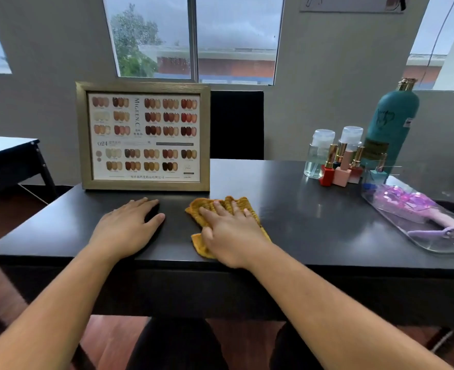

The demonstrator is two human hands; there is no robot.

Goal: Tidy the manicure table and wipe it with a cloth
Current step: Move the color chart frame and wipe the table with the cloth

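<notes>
A crumpled orange cloth (210, 206) lies on the dark manicure table (314, 217) near its front edge. My right hand (228, 231) presses flat on the cloth with fingers spread, covering its middle. My left hand (130, 225) rests palm down on the bare tabletop to the left of the cloth, holding nothing. A framed nail colour chart (144, 136) stands upright just behind both hands.
At the back right stand a tall teal bottle (392, 126), two clear pump bottles (318, 153) and several nail polish bottles (342, 170). A clear tray (439, 244) with purple tools lies at the right edge. A black chair back (236, 124) rises behind the table.
</notes>
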